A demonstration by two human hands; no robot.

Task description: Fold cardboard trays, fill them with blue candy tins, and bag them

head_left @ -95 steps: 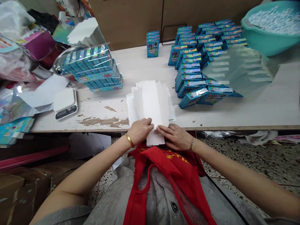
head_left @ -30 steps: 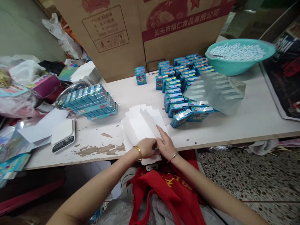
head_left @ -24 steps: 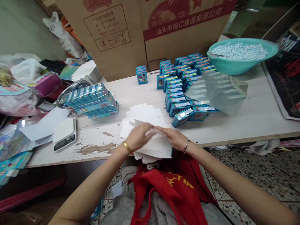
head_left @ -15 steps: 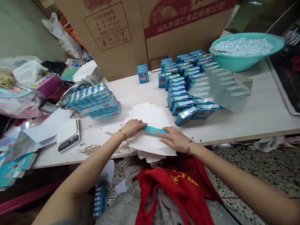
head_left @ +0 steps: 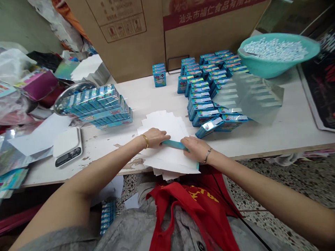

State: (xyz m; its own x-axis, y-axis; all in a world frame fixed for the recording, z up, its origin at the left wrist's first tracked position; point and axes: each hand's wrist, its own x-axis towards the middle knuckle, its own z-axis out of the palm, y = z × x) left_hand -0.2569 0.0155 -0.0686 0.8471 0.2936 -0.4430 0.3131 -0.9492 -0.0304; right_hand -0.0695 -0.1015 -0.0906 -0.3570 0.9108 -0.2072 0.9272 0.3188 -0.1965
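On the pile of white card sheets (head_left: 164, 120) in front of me lies a sheet with a blue strip (head_left: 175, 144) turned up along it, a folded edge of the card. My left hand (head_left: 155, 138) grips the strip's left end, fingers closed. At the right end, my right hand (head_left: 195, 148) is curled over the same edge, with its fingertips partly hidden. The near part of that sheet lies flat toward the table's front edge. Several small blue candy boxes (head_left: 205, 118) stand just beyond my right hand.
Plastic-wrapped packs of blue boxes (head_left: 104, 104) stand at left beside a metal bowl (head_left: 60, 101) and white scale (head_left: 67, 146). A clear plastic sheet (head_left: 251, 99) leans over the right boxes. Behind are a turquoise basin (head_left: 272, 69) of candies and a large carton (head_left: 136, 59).
My right hand's fingers have gone from lying spread on the strip to curling closed around its right end. My left hand stays at the left end. The view has shifted slightly.
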